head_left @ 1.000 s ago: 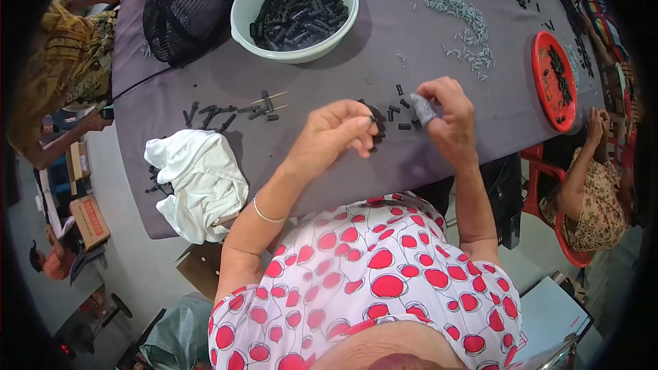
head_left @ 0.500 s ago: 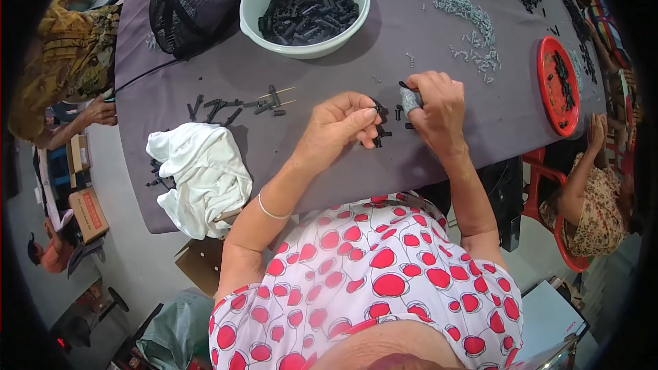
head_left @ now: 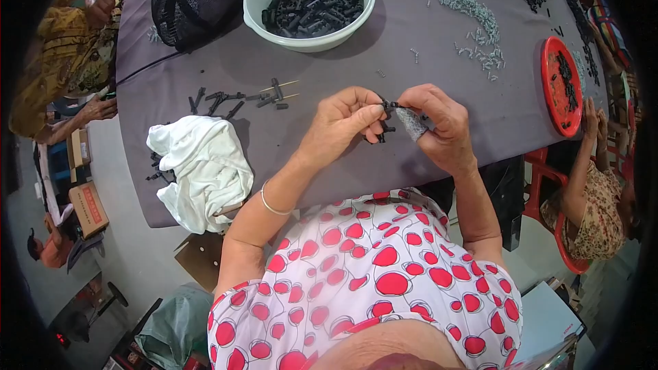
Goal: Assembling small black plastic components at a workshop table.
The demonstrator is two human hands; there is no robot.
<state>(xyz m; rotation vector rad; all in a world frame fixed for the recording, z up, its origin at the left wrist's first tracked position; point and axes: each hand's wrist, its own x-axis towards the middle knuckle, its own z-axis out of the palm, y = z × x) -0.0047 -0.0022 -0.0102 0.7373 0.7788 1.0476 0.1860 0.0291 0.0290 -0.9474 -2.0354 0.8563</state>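
Observation:
Near the table's front edge, my left hand (head_left: 343, 121) pinches a small black plastic part (head_left: 386, 105) between thumb and fingers. My right hand (head_left: 442, 123) meets it from the right, its fingers closed at the other end of the black piece; what exactly they grip is too small to make out. A grey wrap (head_left: 412, 125) covers one digit of the right hand. Just below the hands, a few more black parts (head_left: 384, 133) lie on the table, partly hidden by my fingers.
A white bowl (head_left: 252, 22) of black parts stands at the back beside a black mesh cap (head_left: 188, 7). Small springs (head_left: 480, 20) lie scattered at right, near a red tray (head_left: 548, 106). A white cloth (head_left: 202, 171) lies front left. Co-workers sit on both sides.
My right hand has come left and turned, so its fingertips now meet the black part at my left hand. The left hand has shifted slightly.

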